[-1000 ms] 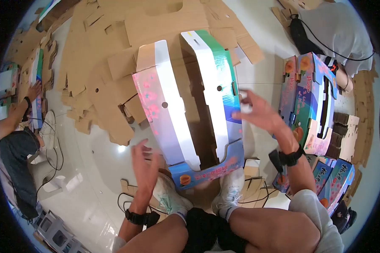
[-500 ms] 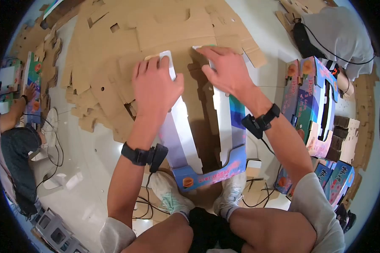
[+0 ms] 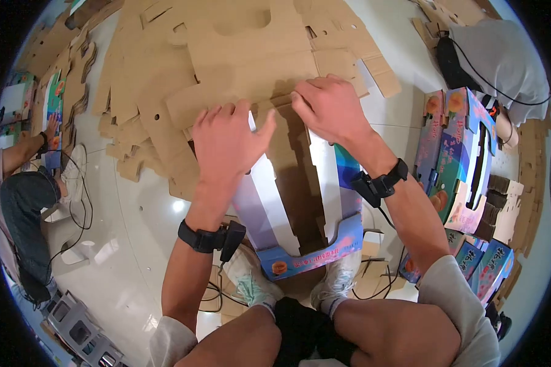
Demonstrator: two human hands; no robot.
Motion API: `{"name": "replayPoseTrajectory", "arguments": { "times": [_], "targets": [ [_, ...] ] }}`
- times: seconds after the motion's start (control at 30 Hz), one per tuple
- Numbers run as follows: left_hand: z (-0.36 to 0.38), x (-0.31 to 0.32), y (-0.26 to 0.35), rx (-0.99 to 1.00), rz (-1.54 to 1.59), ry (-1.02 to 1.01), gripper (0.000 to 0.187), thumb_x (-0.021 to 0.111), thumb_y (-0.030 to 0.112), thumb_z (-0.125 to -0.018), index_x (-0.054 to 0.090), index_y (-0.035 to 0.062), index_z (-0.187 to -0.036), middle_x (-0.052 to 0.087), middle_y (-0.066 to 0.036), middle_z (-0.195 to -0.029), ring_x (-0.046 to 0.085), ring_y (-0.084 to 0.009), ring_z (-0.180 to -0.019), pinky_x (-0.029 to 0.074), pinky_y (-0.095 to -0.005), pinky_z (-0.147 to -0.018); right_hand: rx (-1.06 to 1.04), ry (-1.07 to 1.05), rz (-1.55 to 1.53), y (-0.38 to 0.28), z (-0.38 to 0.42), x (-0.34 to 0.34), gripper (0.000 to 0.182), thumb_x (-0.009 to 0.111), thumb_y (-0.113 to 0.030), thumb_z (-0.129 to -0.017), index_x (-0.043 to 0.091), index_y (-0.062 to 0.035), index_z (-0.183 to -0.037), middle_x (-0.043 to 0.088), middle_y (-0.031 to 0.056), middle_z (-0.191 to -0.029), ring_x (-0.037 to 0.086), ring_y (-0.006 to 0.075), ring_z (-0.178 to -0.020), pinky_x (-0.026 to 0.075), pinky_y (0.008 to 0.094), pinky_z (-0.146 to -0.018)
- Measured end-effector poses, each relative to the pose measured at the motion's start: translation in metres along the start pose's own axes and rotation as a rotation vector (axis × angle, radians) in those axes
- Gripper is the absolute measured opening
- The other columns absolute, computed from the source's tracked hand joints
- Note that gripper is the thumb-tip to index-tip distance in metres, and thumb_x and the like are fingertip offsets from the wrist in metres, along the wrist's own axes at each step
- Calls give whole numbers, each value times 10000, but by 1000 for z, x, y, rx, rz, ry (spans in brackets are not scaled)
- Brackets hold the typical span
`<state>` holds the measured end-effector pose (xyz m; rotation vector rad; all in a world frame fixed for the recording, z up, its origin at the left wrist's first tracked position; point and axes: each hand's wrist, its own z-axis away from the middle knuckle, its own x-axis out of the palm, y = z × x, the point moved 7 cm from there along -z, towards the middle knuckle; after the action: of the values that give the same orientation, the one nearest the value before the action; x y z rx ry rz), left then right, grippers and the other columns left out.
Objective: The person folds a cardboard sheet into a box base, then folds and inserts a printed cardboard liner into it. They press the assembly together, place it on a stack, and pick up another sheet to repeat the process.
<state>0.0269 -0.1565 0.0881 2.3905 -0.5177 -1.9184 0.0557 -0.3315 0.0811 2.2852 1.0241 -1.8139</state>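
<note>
A printed cardboard box with a long opening in its top stands between my feet, its blue and pink near end towards me. My left hand hooks its fingers over the far left corner, the thumb raised and apart from them. At the far right corner my right hand curls its fingers over the edge of the box. A plain brown flap shows at the far end between both hands. My fingertips are partly hidden behind the cardboard.
Flat brown cardboard sheets lie piled ahead. Several printed boxes stand at the right, near a person in a grey shirt. Another person's hand rests on a box at the left. A grey plastic crate sits lower left.
The brown end flap now stands between my hands at the far end. My right fingers have curled further over it, and my left thumb has lifted outward. The view has shifted slightly.
</note>
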Motion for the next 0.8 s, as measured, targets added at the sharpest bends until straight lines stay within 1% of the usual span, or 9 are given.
{"name": "replayPoseTrajectory", "arguments": {
  "times": [0.07, 0.17, 0.27, 0.37, 0.47, 0.57, 0.67, 0.77, 0.8],
  "targets": [
    [-3, 9, -10, -120, -17, -153, 268, 737, 292, -927, 698, 33, -869, 710, -136, -885, 664, -337, -877, 522, -435, -833, 54, -109, 92, 3, -3, 13, 225, 596, -226, -975, 652, -47, -850, 649, 128, -756, 642, 358, -733, 531, 464, -763],
    [7, -4, -34, -121, 204, 211, 276, 678, 276, -978, 725, 19, -1066, 694, -165, -1049, 651, -364, -985, 521, -416, -909, 31, 100, -43, 8, -4, -5, 242, 599, -246, -1001, 687, -30, -938, 654, 157, -822, 656, 370, -826, 538, 455, -810],
    [23, -2, -94, -556, 272, 373, 357, 615, 277, -1034, 683, -31, -1203, 651, -189, -1225, 578, -351, -1223, 483, -449, -1019, 387, 443, -28, 71, 14, -22, 299, 579, -269, -1040, 711, -9, -1105, 697, 182, -941, 686, 341, -934, 543, 442, -876],
    [36, 46, -155, -687, 717, 296, 473, 572, 325, -1077, 615, -67, -1338, 676, -170, -1231, 597, -303, -1241, 468, -424, -1065, 824, 255, -494, 166, 37, 15, 345, 568, -255, -1055, 688, -2, -1256, 733, 158, -1014, 702, 267, -967, 554, 407, -890],
    [33, 43, -146, -826, 1084, 114, 530, 551, 341, -1096, 583, -87, -1407, 685, -154, -1254, 603, -236, -1237, 448, -373, -1089, 989, 280, -985, 146, 27, 14, 346, 560, -236, -1060, 700, 3, -1267, 744, 130, -1072, 697, 182, -997, 554, 344, -869],
    [28, 27, -112, -867, 1050, 24, 462, 518, 321, -1109, 620, -39, -1380, 693, -136, -1239, 629, -193, -1167, 467, -321, -1039, 812, 24, -1077, 129, 6, 29, 299, 600, -196, -1032, 735, -18, -1232, 735, 87, -1075, 686, 144, -951, 543, 290, -839],
    [19, 46, -101, -747, 1140, -33, 362, 570, 257, -1075, 640, 36, -1353, 681, -127, -1231, 648, -198, -1112, 501, -322, -982, 659, -66, -807, 117, -4, 37, 246, 636, -157, -1002, 768, -39, -1174, 731, 72, -1073, 660, 135, -973, 525, 270, -864],
    [4, 41, -99, -622, 1105, -103, 390, 607, 147, -1024, 591, 113, -1412, 655, -130, -1290, 654, -217, -1117, 529, -336, -932, 745, -82, -1036, 112, -2, 36, 269, 684, -119, -957, 741, -43, -1208, 710, 50, -1106, 628, 138, -1007, 513, 280, -887],
    [3, 43, -98, -699, 1222, -158, 438, 612, 116, -1006, 563, 122, -1440, 648, -130, -1298, 649, -220, -1127, 531, -342, -925, 739, -57, -1055, 108, -3, 34, 281, 682, -108, -952, 725, -41, -1222, 703, 49, -1118, 626, 143, -1018, 511, 285, -891]
  ]
}}
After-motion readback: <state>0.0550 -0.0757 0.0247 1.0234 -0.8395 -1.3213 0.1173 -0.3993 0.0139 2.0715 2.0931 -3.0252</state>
